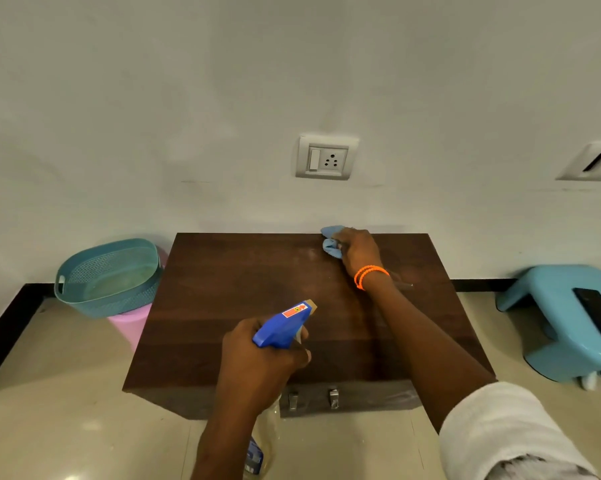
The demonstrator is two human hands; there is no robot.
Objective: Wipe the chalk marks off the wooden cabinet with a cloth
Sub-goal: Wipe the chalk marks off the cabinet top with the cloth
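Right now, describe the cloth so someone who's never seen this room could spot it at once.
Find the dark wooden cabinet against the white wall. At its far edge, below the wall socket, the right hand grips a small crumpled cloth. It is the only light blue, soft thing on the cabinet top.

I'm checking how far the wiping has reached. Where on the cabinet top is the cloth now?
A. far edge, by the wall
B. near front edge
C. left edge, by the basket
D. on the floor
A: the right hand presses the blue cloth at the cabinet top's far edge.
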